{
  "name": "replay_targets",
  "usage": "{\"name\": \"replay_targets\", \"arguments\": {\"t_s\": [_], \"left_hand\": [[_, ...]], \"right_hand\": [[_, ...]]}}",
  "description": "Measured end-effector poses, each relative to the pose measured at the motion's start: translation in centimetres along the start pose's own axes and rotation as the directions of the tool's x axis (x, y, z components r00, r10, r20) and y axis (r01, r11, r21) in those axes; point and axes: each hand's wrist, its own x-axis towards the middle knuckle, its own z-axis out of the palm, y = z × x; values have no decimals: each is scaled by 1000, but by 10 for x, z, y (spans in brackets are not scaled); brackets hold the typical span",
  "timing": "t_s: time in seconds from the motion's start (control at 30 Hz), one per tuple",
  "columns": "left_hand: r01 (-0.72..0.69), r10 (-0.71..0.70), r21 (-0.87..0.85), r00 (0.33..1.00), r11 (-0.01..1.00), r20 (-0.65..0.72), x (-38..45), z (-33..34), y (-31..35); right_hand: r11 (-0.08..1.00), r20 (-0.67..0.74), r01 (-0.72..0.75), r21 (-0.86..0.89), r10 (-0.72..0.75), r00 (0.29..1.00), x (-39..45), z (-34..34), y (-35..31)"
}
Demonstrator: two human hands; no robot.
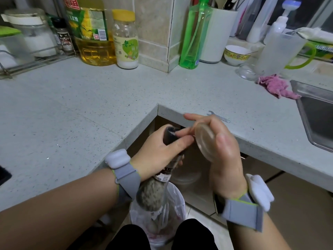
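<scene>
My left hand grips the dark top part of a pepper grinder, a glass bottle filled with grey-white grains and a label at its neck. It is held tilted over a bin lined with a plastic bag on the floor. My right hand holds a small clear round cap against the palm, its fingers reaching to the grinder's open dark end. Both hands are in front of the counter's inner corner.
A speckled grey L-shaped counter carries an oil bottle, a yellow-lidded jar, a green spray bottle, a bowl, a pink cloth and a small flat wrench. A steel sink lies at right.
</scene>
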Motion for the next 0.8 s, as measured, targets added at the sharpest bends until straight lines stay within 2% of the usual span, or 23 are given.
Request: {"name": "replay_targets", "arguments": {"t_s": [0.03,0.1,0.13,0.2,0.33,0.43,0.5,0.7,0.8], "left_hand": [[198,-197,-28,980,980,18,1,1,-2],[512,-504,-61,857,857,107,-1,5,-6],[603,-589,-64,793,795,153,-3,7,-8],[694,-676,-23,708,719,205,-3,8,-13],[746,-768,184,611,640,193,4,-3,-16],[788,-833,267,524,554,178,4,-6,-14],[804,-851,282,487,524,195,3,-5,-15],[838,-842,131,501,530,198,4,-2,-7],[840,-848,138,502,525,170,5,-3,-11]], "right_hand": [[992,-74,-85,95,93,993,0,-2,8],[965,-170,-205,162,232,958,-1,-7,25],[949,-175,-258,181,289,941,-4,-8,31],[919,-148,-348,183,376,915,-12,-7,41],[922,-148,-362,138,380,913,-34,-6,58],[937,-88,-340,-86,333,939,-40,-10,64],[922,-97,-381,-74,374,922,-38,-12,66],[776,-82,-612,150,627,775,-19,-16,71],[706,-53,-690,158,704,708,-13,-17,77]]}}
